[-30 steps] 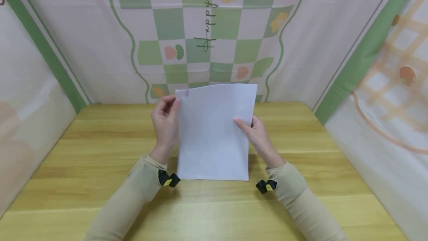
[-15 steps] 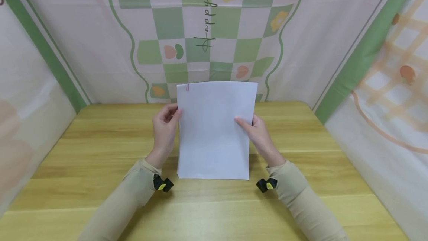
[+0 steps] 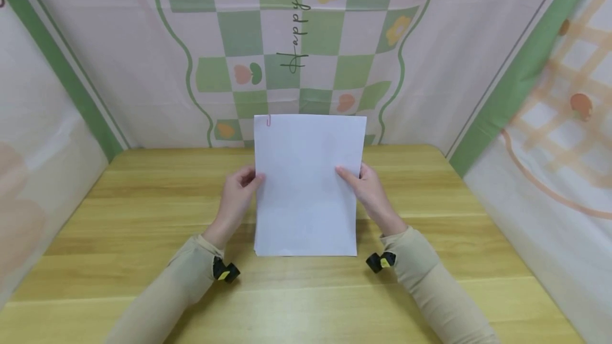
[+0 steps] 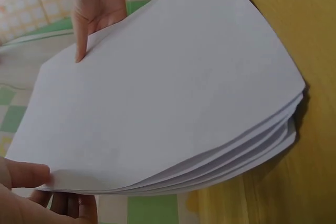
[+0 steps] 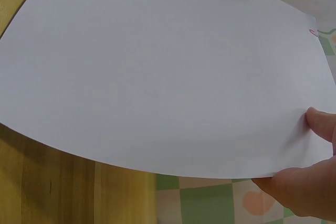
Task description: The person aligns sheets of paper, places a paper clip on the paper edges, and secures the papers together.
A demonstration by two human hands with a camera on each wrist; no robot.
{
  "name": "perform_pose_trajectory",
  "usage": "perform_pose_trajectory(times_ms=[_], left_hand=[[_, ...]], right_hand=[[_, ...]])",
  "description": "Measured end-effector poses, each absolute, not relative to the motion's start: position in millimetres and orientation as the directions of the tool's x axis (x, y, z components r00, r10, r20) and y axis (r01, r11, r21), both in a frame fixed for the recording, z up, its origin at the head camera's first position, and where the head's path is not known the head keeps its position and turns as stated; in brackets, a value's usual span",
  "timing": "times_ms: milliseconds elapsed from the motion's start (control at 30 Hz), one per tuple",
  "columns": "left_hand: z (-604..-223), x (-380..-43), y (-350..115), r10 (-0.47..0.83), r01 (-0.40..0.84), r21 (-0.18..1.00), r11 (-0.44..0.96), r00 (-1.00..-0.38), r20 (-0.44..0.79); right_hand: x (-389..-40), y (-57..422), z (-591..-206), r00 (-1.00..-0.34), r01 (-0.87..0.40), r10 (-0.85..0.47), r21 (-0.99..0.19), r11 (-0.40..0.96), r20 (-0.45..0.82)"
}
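Several sheets of white paper are held up in a stack, tilted, with the lower edge close over the table. At the stack's top left corner sits a small pink paper clip, also at the far corner in the right wrist view. My left hand pinches the left edge about midway up, thumb in front and fingers behind. On the opposite edge my right hand grips the paper with its thumb on the front; its other fingers are mostly hidden behind. Sheet edges fan apart at the lower corner in the left wrist view.
The wooden table extends to both sides and in front of the paper. Behind it hangs a checked green and white cloth. More printed cloth closes off the right side. Each wrist bears a small black camera.
My left hand has slid down the paper's left edge, from near the clipped corner to about the middle. The top edge has straightened and risen slightly. The right hand keeps its grip.
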State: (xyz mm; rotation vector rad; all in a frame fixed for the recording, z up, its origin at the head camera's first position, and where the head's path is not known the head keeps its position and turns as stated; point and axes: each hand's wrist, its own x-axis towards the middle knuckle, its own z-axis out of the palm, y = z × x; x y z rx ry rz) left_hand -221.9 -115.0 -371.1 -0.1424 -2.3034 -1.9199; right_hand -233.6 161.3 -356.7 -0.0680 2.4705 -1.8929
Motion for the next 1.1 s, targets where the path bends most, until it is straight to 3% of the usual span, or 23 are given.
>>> perform_pose_trajectory(times_ms=[233, 733, 1100], left_hand=[[-377, -222, -114, 0.074, 0.116, 0.960, 0.256, -0.992, 0.100], [-376, -232, -112, 0.054, 0.072, 0.903, 0.423, -0.997, 0.054], [-382, -247, -114, 0.075, -0.010, 0.908, 0.419, -0.996, -0.046]], right_hand=[[-236, 162, -358, -0.998, -0.008, -0.067, -0.966, 0.259, -0.009], [-249, 167, -360, -0.988, 0.031, -0.135, -0.955, 0.295, -0.074], [-264, 172, -364, -0.979, 0.072, -0.147, -0.907, 0.416, -0.144]])
